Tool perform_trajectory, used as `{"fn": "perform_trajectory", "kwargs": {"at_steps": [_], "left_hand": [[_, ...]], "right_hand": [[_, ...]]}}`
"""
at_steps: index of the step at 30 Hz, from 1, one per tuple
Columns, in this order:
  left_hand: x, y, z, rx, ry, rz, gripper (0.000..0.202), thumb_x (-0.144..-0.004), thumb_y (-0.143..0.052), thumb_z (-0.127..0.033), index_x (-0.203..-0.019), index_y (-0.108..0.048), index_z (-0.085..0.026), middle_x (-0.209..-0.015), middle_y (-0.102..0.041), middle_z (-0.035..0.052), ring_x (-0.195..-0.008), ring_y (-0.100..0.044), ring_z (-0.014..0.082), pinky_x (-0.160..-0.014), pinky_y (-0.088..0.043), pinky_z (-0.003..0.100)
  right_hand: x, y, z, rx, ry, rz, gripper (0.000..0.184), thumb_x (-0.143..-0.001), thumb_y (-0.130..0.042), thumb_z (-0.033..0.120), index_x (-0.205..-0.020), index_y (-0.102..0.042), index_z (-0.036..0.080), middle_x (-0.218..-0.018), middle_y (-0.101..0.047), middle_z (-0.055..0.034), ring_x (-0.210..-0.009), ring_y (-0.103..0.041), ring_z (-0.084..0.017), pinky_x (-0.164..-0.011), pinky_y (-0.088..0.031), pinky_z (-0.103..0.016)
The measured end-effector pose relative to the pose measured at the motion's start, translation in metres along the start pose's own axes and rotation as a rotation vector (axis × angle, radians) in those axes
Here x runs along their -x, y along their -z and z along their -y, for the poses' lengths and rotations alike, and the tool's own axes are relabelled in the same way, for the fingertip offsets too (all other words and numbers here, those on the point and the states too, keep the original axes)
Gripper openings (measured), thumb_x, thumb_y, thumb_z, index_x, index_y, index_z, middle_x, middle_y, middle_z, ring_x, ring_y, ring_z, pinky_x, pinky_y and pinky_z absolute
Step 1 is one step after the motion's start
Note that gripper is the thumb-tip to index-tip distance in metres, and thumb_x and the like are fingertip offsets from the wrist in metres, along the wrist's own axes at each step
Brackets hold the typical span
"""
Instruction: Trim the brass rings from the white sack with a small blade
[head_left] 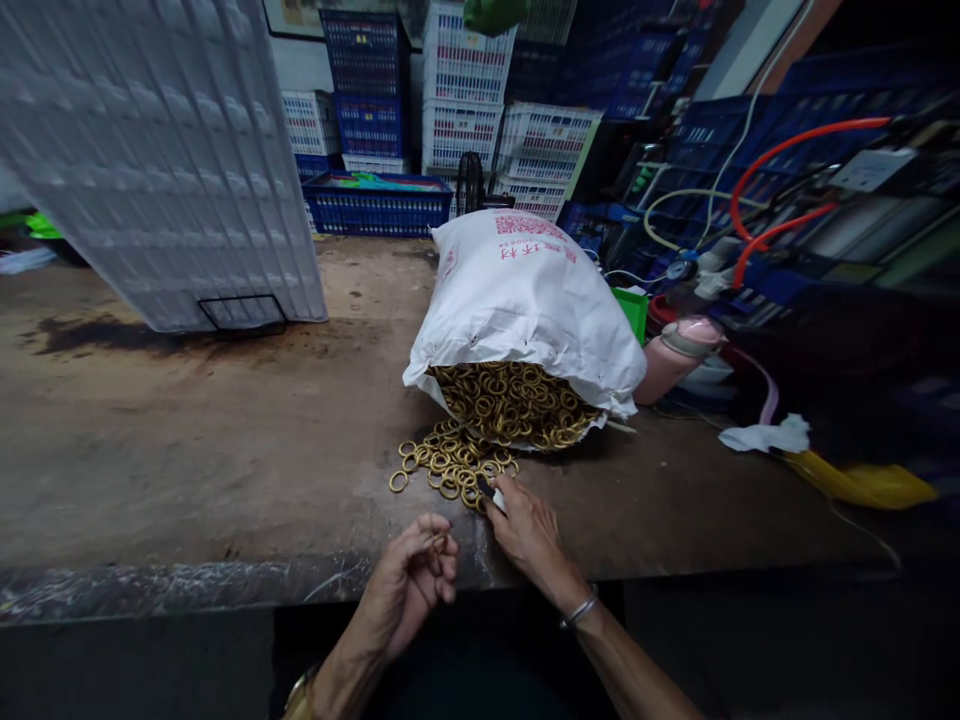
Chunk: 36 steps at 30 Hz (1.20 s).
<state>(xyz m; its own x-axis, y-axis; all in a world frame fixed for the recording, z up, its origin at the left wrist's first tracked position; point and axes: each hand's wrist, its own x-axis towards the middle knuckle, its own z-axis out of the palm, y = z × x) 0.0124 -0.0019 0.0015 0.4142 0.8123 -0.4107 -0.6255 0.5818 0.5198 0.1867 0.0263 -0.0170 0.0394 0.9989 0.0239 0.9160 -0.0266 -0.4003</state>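
Observation:
A white sack [525, 300] lies on its side on the worn workbench [187, 450], its mouth open toward me and full of brass rings [510, 400]. A small pile of spilled rings [450, 465] lies in front of it. My left hand [412, 585] is curled at the bench's front edge, fingers pinched on what looks like a ring. My right hand [525, 530] reaches into the near edge of the spilled pile, fingers closed around a small white and dark object [491, 493].
A pale grey plastic crate panel [172, 160] stands at the back left. Blue and white crates [457, 90] are stacked behind the bench. Orange hoses [787, 150] and machinery fill the right. A crumpled white rag [765, 435] and a yellow item [862, 485] lie right of the sack.

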Motion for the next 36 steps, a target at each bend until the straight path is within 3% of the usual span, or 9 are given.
{"fn": "perform_trajectory", "kwargs": {"at_steps": [5, 9, 13, 16, 19, 23, 28, 31, 36], "left_hand": [[-0.006, 0.000, 0.001, -0.054, 0.006, -0.065, 0.024, -0.071, -0.064, -0.033, -0.065, -0.052, -0.014, -0.069, -0.055, 0.0015, -0.056, -0.050, 0.0093, -0.043, -0.040, 0.019], [-0.011, -0.001, 0.005, -0.462, -0.171, -0.098, 0.023, -0.072, -0.062, -0.038, -0.075, -0.054, -0.017, -0.061, -0.052, -0.0027, -0.046, -0.045, 0.0076, -0.037, -0.035, 0.017], [-0.012, 0.000, 0.005, -0.886, -0.504, -0.050, 0.019, -0.077, -0.057, -0.028, -0.093, -0.060, -0.018, -0.079, -0.063, 0.0029, -0.068, -0.058, 0.0130, -0.063, -0.047, 0.024], [-0.010, 0.000, 0.002, -1.016, -0.586, 0.061, 0.018, -0.081, -0.050, -0.025, -0.094, -0.061, -0.017, -0.090, -0.065, 0.0071, -0.082, -0.060, 0.0176, -0.075, -0.046, 0.029], [-0.009, 0.000, 0.000, -1.048, -0.562, 0.057, 0.017, -0.083, -0.047, -0.025, -0.086, -0.061, -0.015, -0.079, -0.064, 0.0052, -0.072, -0.059, 0.0153, -0.069, -0.045, 0.026], [-0.007, -0.001, 0.000, -0.946, -0.469, -0.011, 0.018, -0.081, -0.051, -0.030, -0.074, -0.058, -0.015, -0.068, -0.058, 0.0009, -0.063, -0.052, 0.0115, -0.059, -0.041, 0.021], [-0.005, -0.002, -0.001, -0.752, -0.187, -0.022, 0.029, -0.078, -0.053, -0.044, -0.070, -0.051, -0.016, -0.054, -0.046, -0.0049, -0.040, -0.034, 0.0045, -0.039, -0.025, 0.017], [-0.003, -0.003, -0.002, -0.676, -0.090, -0.008, 0.033, -0.076, -0.054, -0.049, -0.069, -0.048, -0.017, -0.052, -0.044, -0.0060, -0.038, -0.031, 0.0036, -0.036, -0.021, 0.016], [-0.001, 0.000, -0.001, -0.574, -0.062, -0.003, 0.030, -0.076, -0.056, -0.047, -0.076, -0.048, -0.018, -0.058, -0.048, -0.0054, -0.039, -0.034, 0.0030, -0.035, -0.022, 0.014]], "right_hand": [[-0.001, 0.000, -0.001, -0.161, -0.027, 0.018, 0.011, -0.079, -0.044, 0.024, -0.081, -0.055, 0.020, -0.071, -0.060, -0.0017, -0.063, -0.052, -0.015, -0.056, -0.031, -0.024], [0.001, 0.005, 0.011, -0.545, -0.092, 0.068, 0.010, -0.072, -0.049, 0.027, -0.066, -0.049, 0.019, -0.056, -0.046, 0.0046, -0.054, -0.042, -0.010, -0.053, -0.032, -0.021], [0.006, 0.014, 0.028, -0.867, -0.184, 0.210, 0.011, -0.069, -0.053, 0.029, -0.072, -0.051, 0.018, -0.057, -0.043, 0.0069, -0.049, -0.036, -0.007, -0.049, -0.031, -0.018], [0.010, 0.016, 0.035, -1.031, -0.268, 0.331, 0.015, -0.071, -0.051, 0.033, -0.076, -0.051, 0.019, -0.054, -0.041, 0.0083, -0.041, -0.027, -0.005, -0.041, -0.024, -0.018], [0.013, 0.015, 0.038, -1.073, -0.291, 0.378, 0.020, -0.074, -0.048, 0.038, -0.075, -0.051, 0.018, -0.053, -0.043, 0.0075, -0.039, -0.024, -0.004, -0.039, -0.020, -0.019], [0.013, 0.013, 0.038, -0.957, -0.171, 0.269, 0.026, -0.074, -0.050, 0.041, -0.065, -0.050, 0.017, -0.053, -0.043, 0.0056, -0.047, -0.033, -0.006, -0.046, -0.030, -0.019], [0.012, 0.016, 0.041, -0.839, -0.116, 0.250, 0.023, -0.073, -0.051, 0.037, -0.065, -0.053, 0.016, -0.056, -0.046, 0.0043, -0.054, -0.040, -0.009, -0.053, -0.035, -0.020], [0.012, 0.017, 0.042, -0.820, -0.088, 0.267, 0.022, -0.075, -0.050, 0.037, -0.066, -0.053, 0.017, -0.057, -0.047, 0.0038, -0.056, -0.042, -0.009, -0.053, -0.035, -0.019], [0.012, 0.012, 0.037, -0.769, -0.049, 0.231, 0.026, -0.081, -0.039, 0.034, -0.064, -0.050, 0.018, -0.057, -0.052, 0.0018, -0.054, -0.045, -0.010, -0.054, -0.036, -0.020]]}}
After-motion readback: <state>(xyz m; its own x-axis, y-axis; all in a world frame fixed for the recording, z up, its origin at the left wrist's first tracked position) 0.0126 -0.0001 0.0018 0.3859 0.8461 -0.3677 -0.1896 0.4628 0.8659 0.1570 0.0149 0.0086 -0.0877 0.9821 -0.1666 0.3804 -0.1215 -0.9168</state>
